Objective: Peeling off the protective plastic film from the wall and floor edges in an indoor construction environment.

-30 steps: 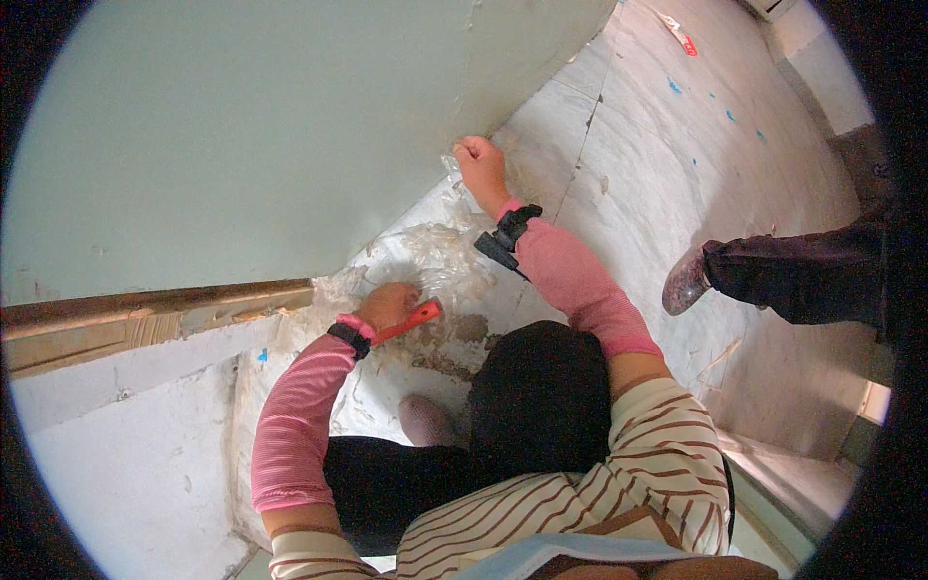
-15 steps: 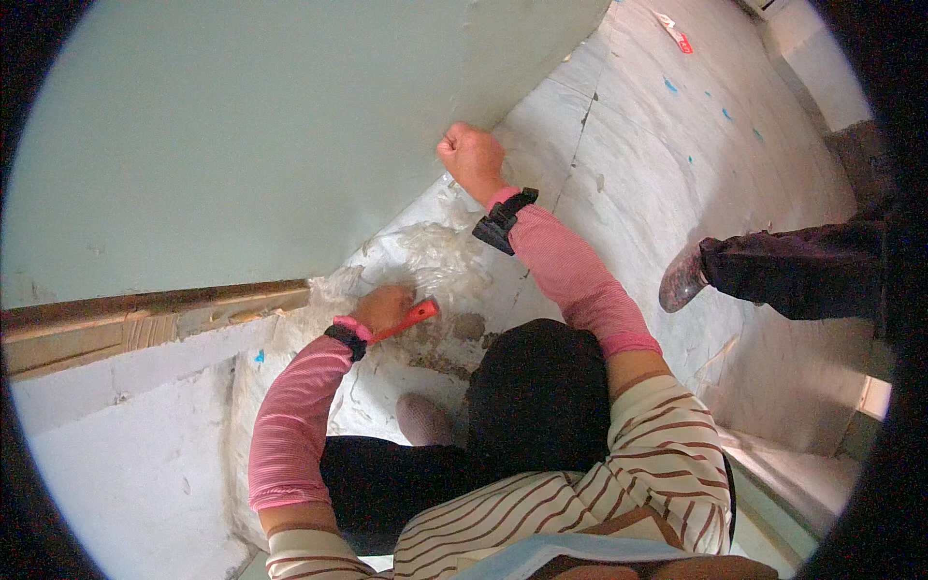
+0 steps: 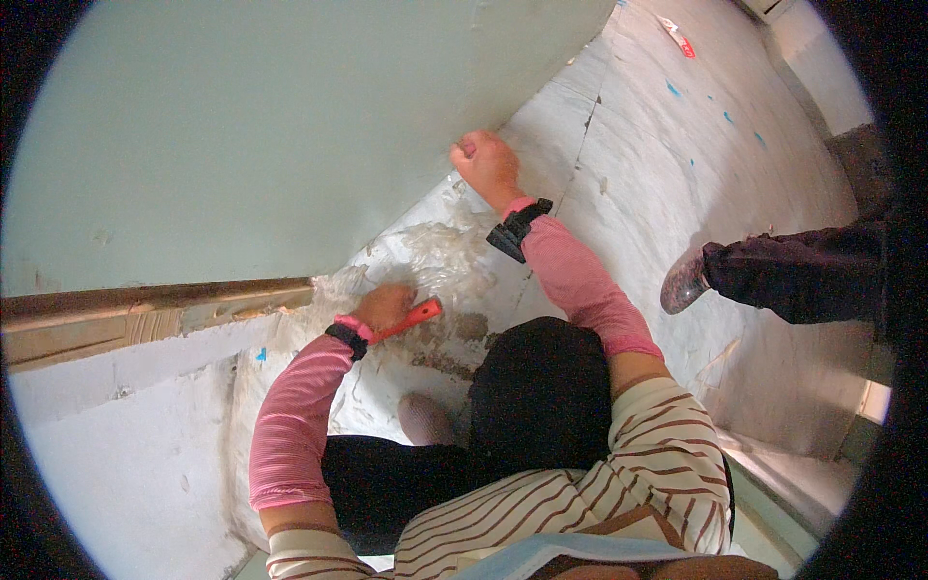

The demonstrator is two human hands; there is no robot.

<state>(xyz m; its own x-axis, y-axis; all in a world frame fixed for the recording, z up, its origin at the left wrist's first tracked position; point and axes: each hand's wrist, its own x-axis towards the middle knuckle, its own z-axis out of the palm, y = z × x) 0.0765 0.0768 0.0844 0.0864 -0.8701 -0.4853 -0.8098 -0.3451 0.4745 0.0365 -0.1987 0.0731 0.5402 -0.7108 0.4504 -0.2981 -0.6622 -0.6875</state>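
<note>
My left hand (image 3: 387, 307) is closed around a red handle (image 3: 419, 313) with a hole near its end. The working end of this tool is hidden behind my hand. It is low by the floor, beside crumpled clear plastic film (image 3: 440, 253). Farther up, my right hand (image 3: 488, 166) is curled closed close to the lower edge of a pale green panel (image 3: 261, 145). Whatever its fingers may hold does not show.
A wooden strip (image 3: 164, 324) runs below the panel above a white wall (image 3: 126, 425). Another person's shoe (image 3: 684, 278) and dark trouser leg stand at right on grey-white tiles (image 3: 628, 164). A red-and-white packet (image 3: 679, 39) and blue scraps lie farther off.
My right hand has shifted slightly to the right and nearer to me, still closed. My left hand and the red handle have hardly moved.
</note>
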